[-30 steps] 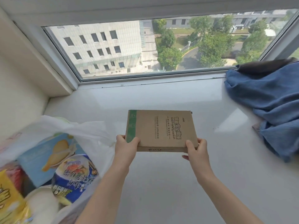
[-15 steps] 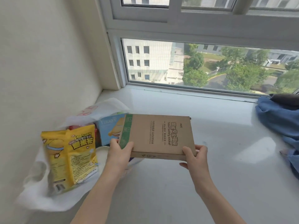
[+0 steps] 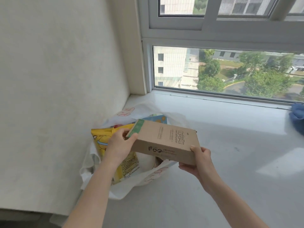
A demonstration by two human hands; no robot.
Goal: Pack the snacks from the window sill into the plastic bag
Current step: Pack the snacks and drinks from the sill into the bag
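A flat brown cardboard box point(image 3: 166, 142) with a green end strip hangs tilted over the white plastic bag point(image 3: 148, 114), which lies against the left wall on the window sill point(image 3: 230, 145). My left hand point(image 3: 120, 143) grips the box's green left end. My right hand point(image 3: 199, 159) holds its near right corner from below. Inside the bag I see a yellow snack packet point(image 3: 102, 142) and a blue packet point(image 3: 158, 120). The box hides the middle of the bag.
The plain wall point(image 3: 65, 79) stands close on the left. The window frame point(image 3: 213, 94) runs along the back of the sill. A blue cloth point(image 3: 297, 117) lies at the far right edge.
Both hands have carried the box left, from the middle of the sill to above the bag's mouth, and tilted it. The view has swung left toward the wall.
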